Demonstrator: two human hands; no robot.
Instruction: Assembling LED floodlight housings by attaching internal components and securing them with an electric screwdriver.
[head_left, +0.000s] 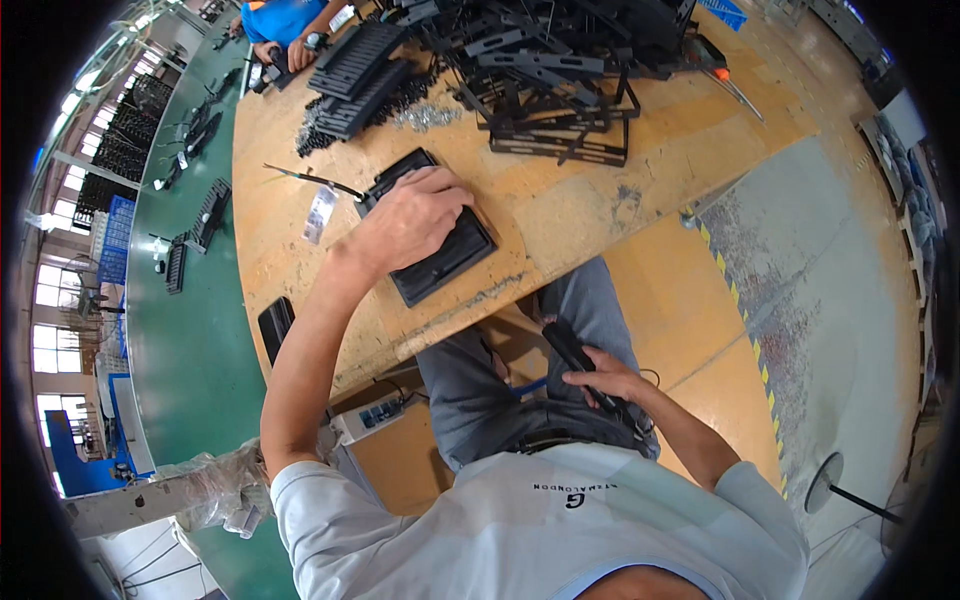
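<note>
A black rectangular housing [447, 262] lies tilted on the wooden table, with a short dark cable [322, 181] coming out at its far left side. My left hand [412, 217] is over the housing, fingers curled and close together. Its fingertips touch down inside the housing, and what they pinch, if anything, is hidden. Down by my lap, below the table's near edge, my right hand [605, 378] is closed around a long black handheld tool [568, 345]. Beside the housing lies a small clear plastic piece [320, 214].
Black metal brackets [560, 75] are heaped at the back, near slatted black housings [365, 85] and loose silver screws [428, 117]. A screwdriver [735, 85] with a red-orange part lies right. A phone-like black slab [276, 325] sits left. Across the table, another person's hands [290, 52] work.
</note>
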